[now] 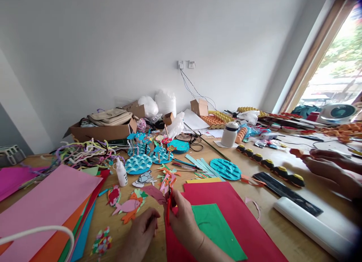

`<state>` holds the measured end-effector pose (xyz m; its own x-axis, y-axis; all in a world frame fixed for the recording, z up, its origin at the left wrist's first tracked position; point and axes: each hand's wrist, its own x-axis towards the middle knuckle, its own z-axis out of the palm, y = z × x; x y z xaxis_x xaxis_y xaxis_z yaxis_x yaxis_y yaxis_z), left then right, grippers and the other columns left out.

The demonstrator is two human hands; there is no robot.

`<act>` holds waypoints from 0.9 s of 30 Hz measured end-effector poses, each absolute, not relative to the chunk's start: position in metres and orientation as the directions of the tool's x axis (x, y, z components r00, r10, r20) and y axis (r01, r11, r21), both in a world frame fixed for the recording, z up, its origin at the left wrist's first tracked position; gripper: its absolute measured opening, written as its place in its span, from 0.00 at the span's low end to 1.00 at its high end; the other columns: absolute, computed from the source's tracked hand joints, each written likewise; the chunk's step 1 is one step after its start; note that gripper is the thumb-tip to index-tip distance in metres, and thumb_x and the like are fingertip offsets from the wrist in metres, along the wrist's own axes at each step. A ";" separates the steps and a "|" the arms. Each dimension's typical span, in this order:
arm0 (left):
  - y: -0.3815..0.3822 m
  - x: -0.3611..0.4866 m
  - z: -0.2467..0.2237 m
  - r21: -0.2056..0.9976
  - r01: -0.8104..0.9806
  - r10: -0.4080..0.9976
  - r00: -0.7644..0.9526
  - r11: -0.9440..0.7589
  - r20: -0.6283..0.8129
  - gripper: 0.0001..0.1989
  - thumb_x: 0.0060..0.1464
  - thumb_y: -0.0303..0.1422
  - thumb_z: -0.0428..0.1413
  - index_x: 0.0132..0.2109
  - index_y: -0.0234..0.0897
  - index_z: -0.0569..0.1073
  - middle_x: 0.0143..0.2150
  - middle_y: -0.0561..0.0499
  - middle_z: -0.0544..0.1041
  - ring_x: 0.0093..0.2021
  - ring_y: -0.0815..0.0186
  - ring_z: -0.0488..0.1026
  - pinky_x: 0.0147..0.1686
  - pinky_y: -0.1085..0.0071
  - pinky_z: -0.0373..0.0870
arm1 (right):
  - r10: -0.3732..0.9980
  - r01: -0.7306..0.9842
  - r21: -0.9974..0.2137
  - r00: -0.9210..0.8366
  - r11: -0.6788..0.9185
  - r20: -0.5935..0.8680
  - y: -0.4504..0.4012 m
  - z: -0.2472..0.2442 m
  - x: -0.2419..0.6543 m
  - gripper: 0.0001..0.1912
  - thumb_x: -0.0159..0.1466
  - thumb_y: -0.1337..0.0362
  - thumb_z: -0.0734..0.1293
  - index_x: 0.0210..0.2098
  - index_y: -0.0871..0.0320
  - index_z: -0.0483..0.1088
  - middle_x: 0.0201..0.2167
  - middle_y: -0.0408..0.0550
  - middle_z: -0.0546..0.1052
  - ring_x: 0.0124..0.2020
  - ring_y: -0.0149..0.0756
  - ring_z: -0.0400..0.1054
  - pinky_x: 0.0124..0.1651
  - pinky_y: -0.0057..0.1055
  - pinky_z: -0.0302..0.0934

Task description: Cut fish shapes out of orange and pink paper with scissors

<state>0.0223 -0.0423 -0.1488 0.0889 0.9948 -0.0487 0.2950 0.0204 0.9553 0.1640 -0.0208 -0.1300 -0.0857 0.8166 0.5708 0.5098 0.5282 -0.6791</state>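
Red-handled scissors (169,209) are gripped in my right hand (185,220), their blades pointing away from me. A piece of pink paper (155,194) with drawn lines sits against the blades. My left hand (144,230) is just left of the scissors, its fingers curled in and nothing visible in them. Left of the hands lie a pink paper fish (128,207), a red paper fish (114,196) and a multicoloured cutout (102,241). Below my right wrist lie a green sheet (217,228) and red sheets (243,216).
Coloured paper (56,201) is stacked at left, beside a white glue bottle (121,173). Blue wavy discs (138,164), a white jar (229,134) and a black-and-yellow egg-carton strip (270,165) stand farther back. Another person's hands (330,165) hold an orange piece at right.
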 end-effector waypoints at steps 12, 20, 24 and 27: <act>-0.044 0.027 -0.144 0.960 0.279 0.996 0.087 0.006 -0.032 0.08 0.47 0.36 0.47 0.32 0.38 0.67 0.20 0.58 0.63 0.21 0.68 0.63 0.20 0.73 0.56 | 0.782 0.512 -0.650 -0.072 0.561 0.619 -0.017 -0.131 0.166 0.06 0.53 0.72 0.56 0.28 0.55 0.59 0.21 0.43 0.69 0.21 0.32 0.60 0.24 0.24 0.53; -0.042 0.027 -0.146 0.968 0.246 0.996 0.062 0.047 -0.064 0.12 0.48 0.42 0.48 0.34 0.38 0.66 0.20 0.59 0.63 0.20 0.69 0.62 0.17 0.75 0.56 | 0.783 0.476 -0.672 -0.059 0.567 0.619 -0.016 -0.129 0.166 0.06 0.53 0.73 0.57 0.28 0.56 0.60 0.21 0.41 0.68 0.21 0.30 0.59 0.24 0.23 0.53; -0.039 0.026 -0.149 0.972 0.229 0.996 0.061 0.047 -0.063 0.12 0.47 0.42 0.48 0.34 0.39 0.66 0.20 0.60 0.62 0.19 0.70 0.62 0.16 0.76 0.56 | 0.798 0.456 -0.694 -0.062 0.557 0.599 -0.016 -0.126 0.167 0.06 0.54 0.72 0.57 0.29 0.56 0.61 0.22 0.42 0.70 0.22 0.30 0.60 0.24 0.23 0.55; -0.039 0.025 -0.149 0.971 0.234 0.995 0.076 0.041 -0.060 0.10 0.47 0.40 0.49 0.32 0.38 0.66 0.20 0.60 0.62 0.19 0.70 0.62 0.17 0.75 0.56 | 0.800 0.446 -0.698 -0.074 0.560 0.595 -0.017 -0.124 0.167 0.07 0.54 0.72 0.57 0.30 0.57 0.62 0.23 0.42 0.71 0.23 0.30 0.62 0.25 0.23 0.56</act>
